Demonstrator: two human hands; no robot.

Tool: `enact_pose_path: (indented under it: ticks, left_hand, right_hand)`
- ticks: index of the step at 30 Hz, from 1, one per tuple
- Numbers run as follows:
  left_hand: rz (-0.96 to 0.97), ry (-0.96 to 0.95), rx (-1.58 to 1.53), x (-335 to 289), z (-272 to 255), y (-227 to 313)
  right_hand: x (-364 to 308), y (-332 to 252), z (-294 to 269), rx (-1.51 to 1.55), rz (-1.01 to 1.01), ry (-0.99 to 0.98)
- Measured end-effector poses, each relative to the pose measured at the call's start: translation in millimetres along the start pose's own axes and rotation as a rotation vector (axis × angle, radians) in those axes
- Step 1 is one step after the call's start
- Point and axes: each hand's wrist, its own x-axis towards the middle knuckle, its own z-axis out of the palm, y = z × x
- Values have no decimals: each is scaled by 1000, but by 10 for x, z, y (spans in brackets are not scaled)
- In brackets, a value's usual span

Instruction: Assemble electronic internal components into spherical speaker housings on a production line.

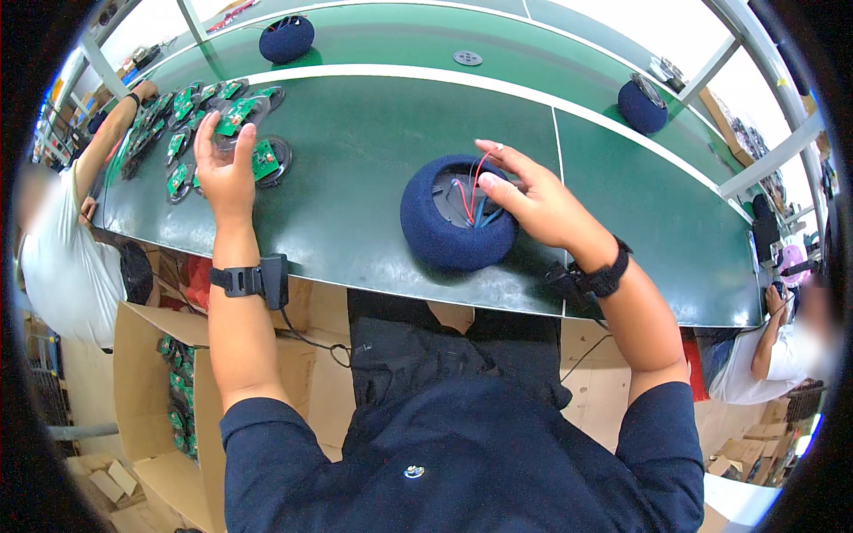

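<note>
Fingers (494, 182) steady blue speaker shell (455, 213), opening upward.

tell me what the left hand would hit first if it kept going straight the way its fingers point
Probably the green circuit board on a dark round base just beyond the left hand; its fingertips already seem to touch it, and more such boards lie beyond.

Both hands (227, 169) (533, 200) extended fwd, L fingers curled shut, R fingers spread, black bands on wrists.
</note>
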Motion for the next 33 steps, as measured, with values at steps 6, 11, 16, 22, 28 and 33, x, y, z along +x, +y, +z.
enact_pose_path:
  ticks: [6,11,16,22,28,33]
  left_hand:
    - [-356,-135,-393,46,-5,269]
    - [-413,-134,-344,-242,220,593]
    - [-805,-150,-919,-1252,572,1698]
    - [-513,-115,-691,-1526,913,1810]
    - [-615,-296,-770,-1199,1232,1604]
    - [-663,-277,-785,-1171,1197,1872]
  right_hand:
    - [-152,-320,116,218,246,-111]
    - [-195,-189,286,218,-8,76]
    - [-241,-313,194,336,42,4]
    - [-409,-203,230,203,-79,131]
    - [-364,-38,-28,123,-293,355]
    - [-207,77,-267,197,-428,174]
